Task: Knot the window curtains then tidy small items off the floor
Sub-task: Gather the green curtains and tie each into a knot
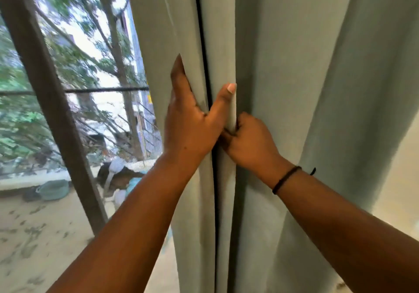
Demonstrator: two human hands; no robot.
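Note:
A pale grey-green curtain [294, 70] hangs in long vertical folds over the right half of the view. My left hand [192, 122] grips a gathered fold at the curtain's left part, fingers tucked behind the cloth and thumb up along the front. Just to its right and slightly lower, my right hand [249, 143] is curled round the neighbouring fold, with a thin black band on its wrist. The two hands touch at the thumb base. The curtain's lower end is out of view.
The window [68, 88] fills the left, with a dark slanted frame post [45, 84] and a thin horizontal bar. Trees and sandy ground lie outside. A pale wall [399, 179] shows at the far right, beside the curtain.

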